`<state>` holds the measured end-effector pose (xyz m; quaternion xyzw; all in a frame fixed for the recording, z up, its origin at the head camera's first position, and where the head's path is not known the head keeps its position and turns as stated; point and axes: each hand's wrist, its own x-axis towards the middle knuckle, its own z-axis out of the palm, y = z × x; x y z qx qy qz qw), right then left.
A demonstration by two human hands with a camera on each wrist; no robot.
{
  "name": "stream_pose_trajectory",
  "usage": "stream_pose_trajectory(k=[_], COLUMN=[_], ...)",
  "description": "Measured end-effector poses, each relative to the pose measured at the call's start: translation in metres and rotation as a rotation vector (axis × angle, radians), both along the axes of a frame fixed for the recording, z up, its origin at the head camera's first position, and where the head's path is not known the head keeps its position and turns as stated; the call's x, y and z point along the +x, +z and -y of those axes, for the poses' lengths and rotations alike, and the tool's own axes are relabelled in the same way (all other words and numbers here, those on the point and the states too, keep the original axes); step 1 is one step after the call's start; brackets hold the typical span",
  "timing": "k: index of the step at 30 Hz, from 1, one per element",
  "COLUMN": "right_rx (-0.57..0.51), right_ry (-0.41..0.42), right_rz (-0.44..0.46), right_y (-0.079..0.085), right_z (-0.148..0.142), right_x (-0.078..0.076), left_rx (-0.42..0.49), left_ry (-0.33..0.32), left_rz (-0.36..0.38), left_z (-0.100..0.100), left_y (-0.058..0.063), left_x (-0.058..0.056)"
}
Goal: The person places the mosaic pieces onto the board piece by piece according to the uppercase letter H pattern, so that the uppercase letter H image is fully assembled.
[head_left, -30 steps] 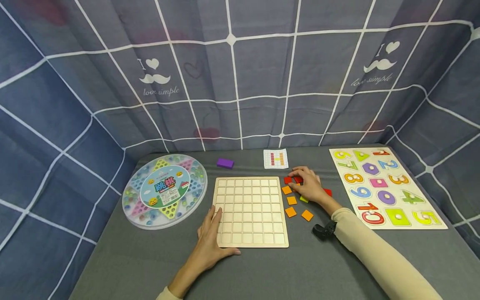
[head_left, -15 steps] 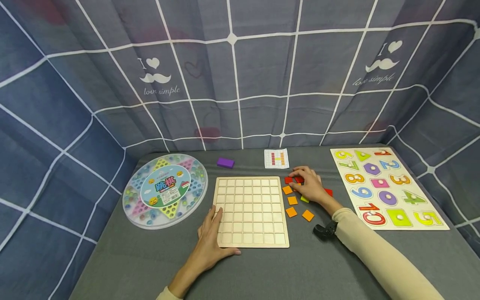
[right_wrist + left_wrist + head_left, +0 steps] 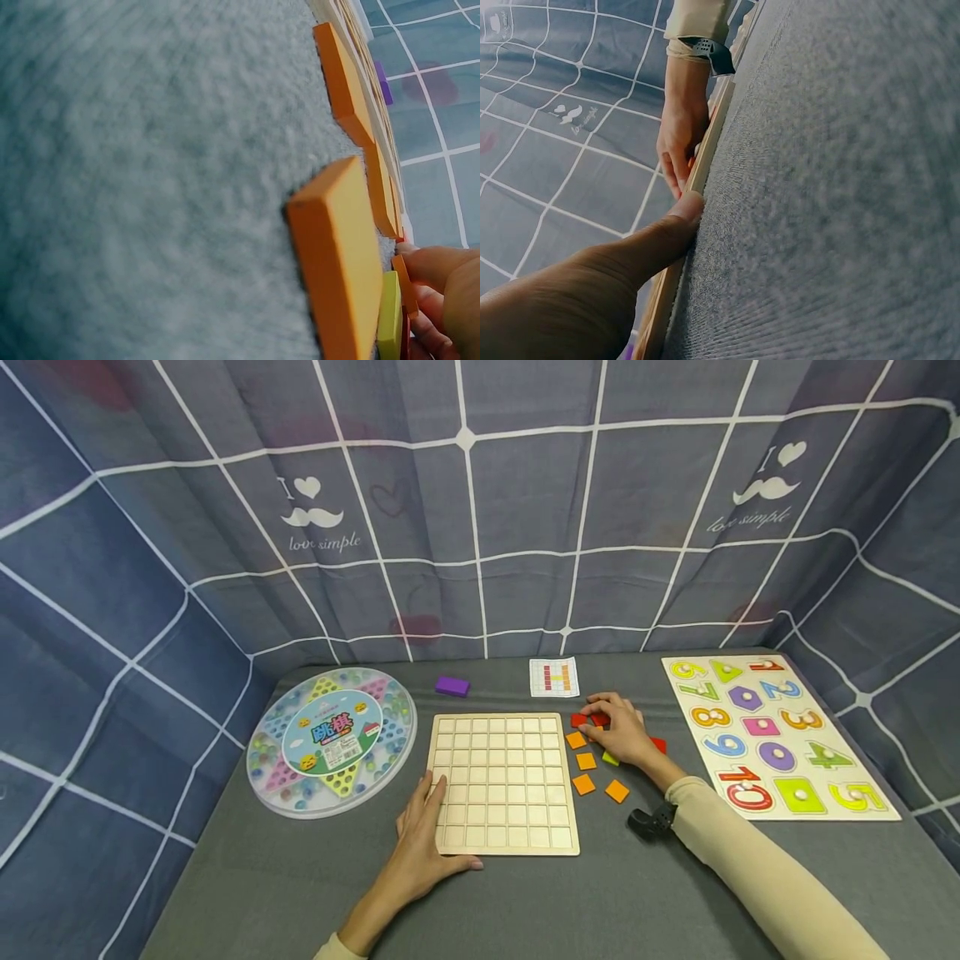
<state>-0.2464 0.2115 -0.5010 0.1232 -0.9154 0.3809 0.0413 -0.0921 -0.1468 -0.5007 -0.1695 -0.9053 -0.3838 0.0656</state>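
Observation:
A pale wooden grid board lies on the grey table. My left hand rests against its near left corner, fingers fairly straight along the left side and thumb on the near edge. Beyond the board's right side, my right hand is over a group of small square tiles, its fingers loosely bent. Red tiles show at the gap between its thumb and fingers; no tile is lifted. Orange tiles and a lime-green tile lie around that hand, which partly hides some tiles.
A printed pattern card lies behind the board, with a purple block to its left. On the left is a round Chinese checkers set. A number and shape puzzle board lies at right. Checked curtains enclose the table.

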Motion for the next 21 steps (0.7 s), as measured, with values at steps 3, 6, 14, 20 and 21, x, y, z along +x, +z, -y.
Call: stream_pose_trajectory(k=[3, 6, 14, 20, 21], right_rx=[-0.003, -0.003, -0.018, -0.021, -0.02], right_ry=[0.0, 0.001, 0.011, 0.011, 0.009], right_rz=[-0.015, -0.024, -0.018, -0.008, -0.01], right_y=[-0.0005, -0.001, -0.0021, -0.0019, -0.0022], right_z=[-0.001, -0.0019, -0.0021, -0.0021, -0.0024], right_x=[-0.0003, -0.0001, 0.0009, 0.001, 0.0009], left_rx=[0.001, 0.001, 0.008, 0.011, 0.011], left_ry=[-0.001, -0.003, 0.008, 0.011, 0.011], left_rz=[-0.001, -0.007, 0.001, 0.023, 0.024], left_z=[-0.0003, -0.0003, 0.0009, 0.0002, -0.0001], left_y=[0.0001, 0.0005, 0.0002, 0.0003, 0.0004], left_x=[-0.0001, 0.0002, 0.0001, 0.0, 0.0])
